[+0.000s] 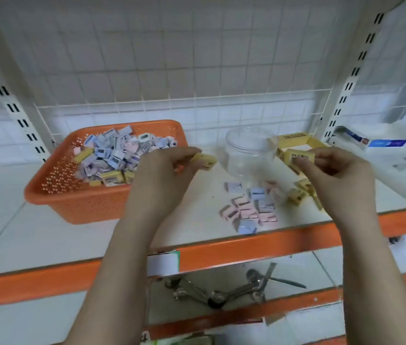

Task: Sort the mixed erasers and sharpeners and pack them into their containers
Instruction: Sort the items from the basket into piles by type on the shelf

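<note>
The left hand [162,170] is pinching one yellow eraser [204,161] with curled fingers, holding it up just beside the orange basket [77,202]. The right hand [333,170] is pinching another yellow eraser [296,156], holding it up in front of the yellow box [294,140].

The orange basket is sitting on the left part of the shelf [197,220]. Inside it, a mixed pile [120,155] of blue, pink and grey sharpeners and a few yellow erasers is lying in a heap.

A clear round jar [249,150] is standing on the shelf between the two hands, near the back. The yellow box is standing just to the right of the jar. There is dark writing on its back flap, but it is too blurry to read.

In front of the jar, a small bunch of pink and blue sharpeners [249,207] is lying on the shelf. Just to the right of them, a few more yellow erasers [301,192] are lying under the right hand. Their labels are too blurry to read.

Some metal spoons [212,292] are lying on the lower shelf.
</note>
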The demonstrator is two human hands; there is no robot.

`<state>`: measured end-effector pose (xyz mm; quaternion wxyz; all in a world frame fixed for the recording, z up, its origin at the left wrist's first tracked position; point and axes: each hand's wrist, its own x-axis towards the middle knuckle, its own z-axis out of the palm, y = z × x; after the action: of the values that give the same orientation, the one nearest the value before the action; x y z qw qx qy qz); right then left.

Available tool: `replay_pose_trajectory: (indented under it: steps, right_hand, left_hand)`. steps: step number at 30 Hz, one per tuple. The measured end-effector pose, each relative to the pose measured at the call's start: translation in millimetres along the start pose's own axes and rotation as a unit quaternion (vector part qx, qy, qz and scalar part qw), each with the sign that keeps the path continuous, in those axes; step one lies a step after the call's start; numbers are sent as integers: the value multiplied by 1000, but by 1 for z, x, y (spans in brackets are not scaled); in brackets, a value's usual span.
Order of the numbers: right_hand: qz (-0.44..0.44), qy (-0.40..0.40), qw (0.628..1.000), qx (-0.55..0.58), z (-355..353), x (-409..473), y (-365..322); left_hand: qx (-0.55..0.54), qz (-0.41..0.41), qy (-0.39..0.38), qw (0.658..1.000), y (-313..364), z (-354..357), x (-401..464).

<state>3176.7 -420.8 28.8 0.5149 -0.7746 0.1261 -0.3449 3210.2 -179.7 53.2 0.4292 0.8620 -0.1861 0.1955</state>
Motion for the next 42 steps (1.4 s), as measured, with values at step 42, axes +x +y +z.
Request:
replay_pose_trajectory:
  steps: [42]
  right_hand:
    - [-8, -225, 956, -189, -110, 72, 83]
  left_hand:
    - [89, -145, -114, 979, 92, 192, -15]
